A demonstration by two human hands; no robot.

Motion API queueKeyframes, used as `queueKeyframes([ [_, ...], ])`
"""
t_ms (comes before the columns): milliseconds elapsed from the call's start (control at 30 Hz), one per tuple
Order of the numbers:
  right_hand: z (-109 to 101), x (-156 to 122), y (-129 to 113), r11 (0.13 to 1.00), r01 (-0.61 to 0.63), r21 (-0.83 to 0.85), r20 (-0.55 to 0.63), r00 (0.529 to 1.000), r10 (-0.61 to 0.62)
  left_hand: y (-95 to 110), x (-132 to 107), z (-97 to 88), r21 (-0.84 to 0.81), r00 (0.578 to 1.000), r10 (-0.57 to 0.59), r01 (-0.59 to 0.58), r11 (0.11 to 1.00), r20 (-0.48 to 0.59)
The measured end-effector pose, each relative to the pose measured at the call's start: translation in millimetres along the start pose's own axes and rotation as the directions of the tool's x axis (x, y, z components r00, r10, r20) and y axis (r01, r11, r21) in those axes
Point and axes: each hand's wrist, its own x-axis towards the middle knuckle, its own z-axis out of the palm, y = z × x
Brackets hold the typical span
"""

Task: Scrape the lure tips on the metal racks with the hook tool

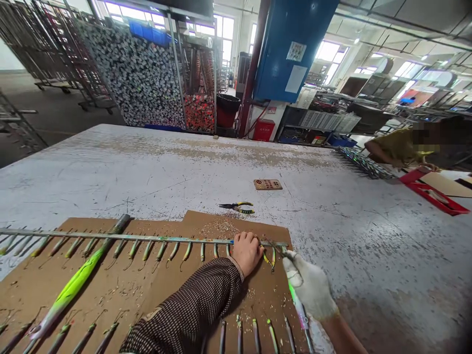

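Observation:
My bare left hand (246, 250) is closed around a long metal rack bar (121, 237) near its right end. Several small yellow-green fishing lures (147, 250) hang from that bar by hooks. The bar lies across a sheet of brown cardboard (155, 290). My right hand (308, 284), in a white glove, is closed on a thin tool (299, 307) and its fingertips touch the bar's right tip beside a hanging lure (273, 256).
A second painted bar (73, 285) with lures lies diagonally at the left, and more lures (254, 332) lie at the cardboard's near edge. Pliers (238, 206) and a small brown plaque (267, 184) rest on the white table. Another person (396, 147) works at the far right beside red trays (435, 194).

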Motion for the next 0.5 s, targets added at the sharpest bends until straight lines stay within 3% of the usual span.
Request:
queueKeyframes([
  [167,1,3,2,0.997,-0.029,-0.067,0.115,0.993,0.037,0,0,1.5,-0.002,1.000,-0.011,0.011,1.000,-0.015],
  [400,-3,3,4,0.999,-0.010,-0.054,0.131,0.991,0.017,0,0,3.0,-0.001,1.000,-0.001,0.001,1.000,-0.020],
  [500,6,3,6,0.988,-0.006,-0.155,0.165,0.986,0.032,0,1,4.3,-0.009,1.000,-0.007,0.006,1.000,-0.028],
])
